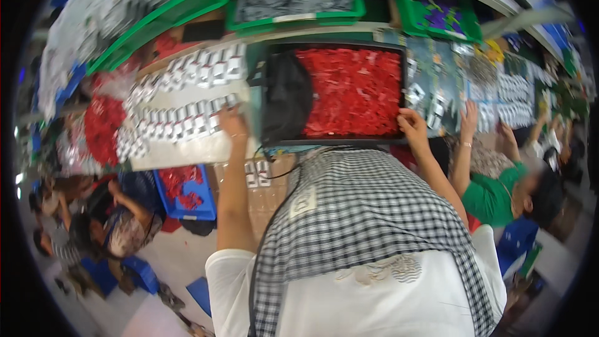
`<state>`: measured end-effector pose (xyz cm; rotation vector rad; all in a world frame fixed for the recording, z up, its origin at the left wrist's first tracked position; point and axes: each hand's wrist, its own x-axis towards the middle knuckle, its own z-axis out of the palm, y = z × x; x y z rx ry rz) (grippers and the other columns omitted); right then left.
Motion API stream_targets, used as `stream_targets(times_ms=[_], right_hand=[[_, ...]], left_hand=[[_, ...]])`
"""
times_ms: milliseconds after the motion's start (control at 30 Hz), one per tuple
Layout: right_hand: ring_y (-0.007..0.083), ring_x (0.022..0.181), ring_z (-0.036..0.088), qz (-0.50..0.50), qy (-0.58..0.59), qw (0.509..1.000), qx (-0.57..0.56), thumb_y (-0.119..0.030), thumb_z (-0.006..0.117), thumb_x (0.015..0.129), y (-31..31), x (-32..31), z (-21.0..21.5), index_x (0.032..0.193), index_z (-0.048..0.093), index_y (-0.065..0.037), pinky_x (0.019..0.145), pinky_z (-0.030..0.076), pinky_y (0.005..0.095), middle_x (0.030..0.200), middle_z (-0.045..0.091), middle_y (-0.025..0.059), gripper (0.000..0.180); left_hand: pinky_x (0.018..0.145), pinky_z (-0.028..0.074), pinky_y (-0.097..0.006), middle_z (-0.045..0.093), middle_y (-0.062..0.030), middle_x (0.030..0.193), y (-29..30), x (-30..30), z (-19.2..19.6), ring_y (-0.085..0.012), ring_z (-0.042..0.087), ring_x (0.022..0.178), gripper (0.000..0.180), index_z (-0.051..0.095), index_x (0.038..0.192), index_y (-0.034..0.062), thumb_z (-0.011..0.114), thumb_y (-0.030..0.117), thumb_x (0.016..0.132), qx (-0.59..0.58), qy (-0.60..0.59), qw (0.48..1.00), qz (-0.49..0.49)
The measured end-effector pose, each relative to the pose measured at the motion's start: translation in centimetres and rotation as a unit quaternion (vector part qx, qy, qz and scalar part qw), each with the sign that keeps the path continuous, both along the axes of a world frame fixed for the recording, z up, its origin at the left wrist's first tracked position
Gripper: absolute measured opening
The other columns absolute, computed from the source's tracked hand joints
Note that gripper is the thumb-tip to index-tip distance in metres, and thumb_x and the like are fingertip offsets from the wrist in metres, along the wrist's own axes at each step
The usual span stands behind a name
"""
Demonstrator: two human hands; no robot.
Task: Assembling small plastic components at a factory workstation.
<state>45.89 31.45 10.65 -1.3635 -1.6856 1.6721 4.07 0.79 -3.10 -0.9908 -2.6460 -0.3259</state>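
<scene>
A black tray [332, 141] full of small red parts [352, 90] stands in front of me. Black cloth or plastic [286, 97] covers its left end. My left hand [233, 123] reaches to the right end of the lower row of small white-and-dark pieces [181, 120]; its fingertips close on the end piece. At the tray's right rim is my right hand [413, 130], fingers bent and tips together against the edge. Whether it pinches the rim or a small part is too blurred to tell.
Green bins [293, 24] line the back, one holding purple parts [437, 17]. Another row of white-and-dark pieces [199, 67] lies at the back left. A blue crate [198, 217] with red parts stands below the table's left. Co-workers sit at both sides, one in a green shirt [490, 196].
</scene>
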Motion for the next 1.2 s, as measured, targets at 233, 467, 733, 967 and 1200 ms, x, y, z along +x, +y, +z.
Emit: stream_targets(times_ms=[233,467,733,967,1200], right_hand=[[0.0257,0.089,0.051,-0.168,-0.253,0.916,0.263,-0.009,0.064,0.072,2.8,7.1,-8.7,0.106,0.056,-0.005,0.082,0.042,0.0347,0.105,0.05,0.0155,0.034],[0.0367,0.122,0.035,-0.244,-0.401,0.875,0.116,-0.028,0.077,0.064,6.5,10.9,-11.4,0.125,0.04,-0.004,0.099,0.033,0.0423,0.126,0.04,0.0231,0.076],[0.0206,0.085,0.06,-0.219,-0.138,0.966,0.021,-0.03,0.073,0.07,9.8,12.7,-12.5,0.106,0.058,0.002,0.07,0.047,0.0313,0.094,0.063,0.0127,0.05],[0.0185,0.098,0.057,0.175,0.041,0.973,-0.142,-0.029,0.069,0.077,4.5,5.2,2.9,0.12,0.051,0.006,0.085,0.044,0.0318,0.107,0.06,0.0127,0.058],[0.0284,0.084,0.059,0.341,0.002,0.933,0.113,-0.034,0.059,0.084,5.0,-0.5,0.3,0.093,0.063,-0.002,0.07,0.047,0.0366,0.09,0.063,0.0134,0.033]], left_hand=[[0.094,0.031,-0.052,0.045,-0.0024,0.125,-0.3,-1.2,3.6,-0.0279,0.04,0.117,0.031,0.06,0.105,0.0304,0.062,0.023,0.076,-0.101,-0.049,0.993,0.044],[0.097,0.025,-0.06,0.041,0.0013,0.13,1.5,-1.1,2.8,-0.0283,0.037,0.12,0.034,0.055,0.11,0.0334,0.062,0.023,0.079,-0.16,-0.075,0.974,0.14],[0.098,0.03,-0.043,0.047,-0.0202,0.123,11.3,2.8,11.3,-0.0361,0.042,0.114,0.043,0.055,0.116,0.0077,0.065,0.016,0.076,0.11,-0.084,0.978,-0.156],[0.103,0.025,-0.048,0.043,-0.0103,0.132,22.9,22.3,24.5,-0.0304,0.039,0.123,0.065,0.05,0.119,0.0134,0.077,0.026,0.061,-0.049,-0.087,0.855,-0.509],[0.067,0.05,-0.039,0.064,-0.0137,0.09,21.1,24.8,18.4,-0.033,0.062,0.079,0.026,0.061,0.106,0.0082,0.059,0.022,0.083,-0.06,-0.387,0.841,-0.374]])
